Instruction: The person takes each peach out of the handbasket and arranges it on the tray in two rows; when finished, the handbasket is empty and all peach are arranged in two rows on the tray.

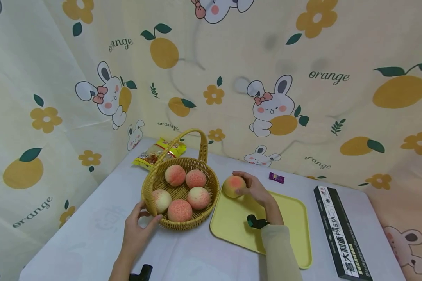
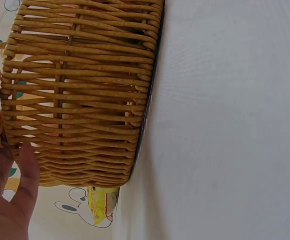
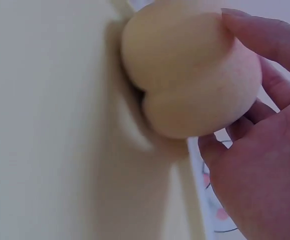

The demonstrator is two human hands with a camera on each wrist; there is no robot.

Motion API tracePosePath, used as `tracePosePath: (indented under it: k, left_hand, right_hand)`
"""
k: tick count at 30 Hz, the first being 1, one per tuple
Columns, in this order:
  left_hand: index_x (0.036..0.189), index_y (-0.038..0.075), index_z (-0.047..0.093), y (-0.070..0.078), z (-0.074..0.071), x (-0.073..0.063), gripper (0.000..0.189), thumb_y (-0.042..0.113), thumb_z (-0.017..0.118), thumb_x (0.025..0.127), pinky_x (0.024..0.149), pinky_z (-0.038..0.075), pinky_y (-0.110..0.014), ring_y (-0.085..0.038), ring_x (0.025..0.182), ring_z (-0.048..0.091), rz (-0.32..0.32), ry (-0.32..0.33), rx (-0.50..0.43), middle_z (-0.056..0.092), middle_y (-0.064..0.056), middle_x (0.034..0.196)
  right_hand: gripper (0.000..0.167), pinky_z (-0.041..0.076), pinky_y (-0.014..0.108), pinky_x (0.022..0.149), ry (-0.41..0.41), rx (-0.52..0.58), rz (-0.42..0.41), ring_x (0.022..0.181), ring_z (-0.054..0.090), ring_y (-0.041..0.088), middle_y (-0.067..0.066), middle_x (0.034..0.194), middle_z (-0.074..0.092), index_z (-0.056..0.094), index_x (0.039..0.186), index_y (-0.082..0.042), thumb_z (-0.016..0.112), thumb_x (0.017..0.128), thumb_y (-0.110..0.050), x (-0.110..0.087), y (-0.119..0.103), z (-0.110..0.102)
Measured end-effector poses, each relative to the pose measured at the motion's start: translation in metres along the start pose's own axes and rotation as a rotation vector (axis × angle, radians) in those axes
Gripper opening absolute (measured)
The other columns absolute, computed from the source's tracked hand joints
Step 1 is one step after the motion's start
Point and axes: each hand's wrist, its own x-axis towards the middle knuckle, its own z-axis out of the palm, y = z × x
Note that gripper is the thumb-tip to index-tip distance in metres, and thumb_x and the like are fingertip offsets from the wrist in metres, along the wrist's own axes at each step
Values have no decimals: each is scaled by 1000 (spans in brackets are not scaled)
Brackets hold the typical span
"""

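A wicker basket [image 1: 186, 225] with a tall arched handle stands left of the middle of the table and holds several pink and cream peaches [image 1: 180, 210]. My left hand [image 1: 139, 226] grips the basket's near left side at the foot of the handle; in the left wrist view its fingers [image 2: 29, 172] wrap the woven rim. My right hand [image 1: 254, 190] holds a yellow-and-red peach [image 1: 233, 186] at the far left corner of a yellow tray [image 1: 232, 230]. Seen from the right wrist, this peach [image 3: 184, 70] sits right at the tray surface, thumb and fingers around it.
Behind the basket lies a yellow snack bag [image 1: 151, 154]. A small purple packet [image 1: 276, 178] lies beyond the tray, and a long black pasta box [image 1: 341, 234] to its right. A printed cloth [image 1: 225, 50] hangs behind the white-covered table [image 1: 91, 234].
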Motion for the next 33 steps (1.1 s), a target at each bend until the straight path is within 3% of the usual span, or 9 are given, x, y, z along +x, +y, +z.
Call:
tracePosePath:
  k: [4, 7, 12, 15, 19, 24, 29, 33]
  left_hand:
    - [127, -2, 58, -4, 0, 0, 55, -3, 82, 78, 84, 46, -21, -18, 92, 59, -9, 7, 8, 65, -10, 108]
    - [127, -2, 58, -5, 0, 0, 55, -4, 82, 77, 84, 45, -21, -19, 91, 59, -6, 13, 4, 65, -11, 107]
    - [124, -5, 59, 0, -2, 0, 54, -6, 82, 76, 82, 47, -24, -15, 91, 59, 34, 15, -24, 66, -12, 106]
    - [124, -5, 59, 1, -1, 0, 53, -7, 82, 76, 81, 48, -25, -14, 91, 59, 54, 14, -39, 66, -13, 106]
    - [125, -5, 59, 2, 0, 0, 54, -6, 82, 76, 82, 48, -24, -18, 91, 60, 52, 3, -41, 66, -13, 107]
    - [123, -5, 60, 4, -2, -1, 53, -7, 82, 75, 81, 48, -24, -20, 89, 60, 51, 12, -38, 66, -11, 106]
    - [121, -6, 60, 4, -4, 0, 51, -8, 82, 74, 80, 49, -25, -19, 88, 60, 55, 19, -47, 65, -10, 103]
    - [121, -6, 60, 2, -3, 1, 50, -7, 82, 76, 81, 50, -27, -14, 91, 59, 67, 3, -60, 65, -11, 104]
  right_hand:
    - [64, 18, 49, 120, 11, -6, -58, 144, 29, 37, 27, 150, 39, 40, 144, 11, 66, 86, 12, 8, -16, 2]
    - [63, 9, 52, 121, 5, -2, -90, 148, 23, 35, 25, 153, 37, 41, 146, 8, 67, 88, 9, 20, -32, 9]
    - [61, 18, 46, 121, -53, -29, -121, 143, 34, 32, 19, 148, 47, 46, 145, 3, 69, 89, 6, 45, -61, 27]
    - [59, 24, 46, 119, -116, -16, -132, 140, 39, 35, 22, 145, 49, 47, 143, 5, 69, 88, 7, 60, -74, 44]
    - [59, 24, 50, 118, -194, 11, -119, 139, 39, 37, 25, 145, 47, 46, 142, 7, 69, 88, 8, 79, -87, 71]
    - [61, 27, 54, 116, -250, -15, -77, 140, 38, 38, 21, 147, 48, 45, 144, 6, 70, 89, 5, 104, -93, 101]
    - [56, 43, 46, 107, -252, -56, -16, 138, 41, 36, 21, 146, 48, 49, 143, 0, 70, 91, -1, 124, -94, 124]
    - [53, 47, 40, 103, -251, -105, 26, 135, 45, 33, 21, 146, 49, 51, 142, -3, 69, 93, -7, 135, -91, 137]
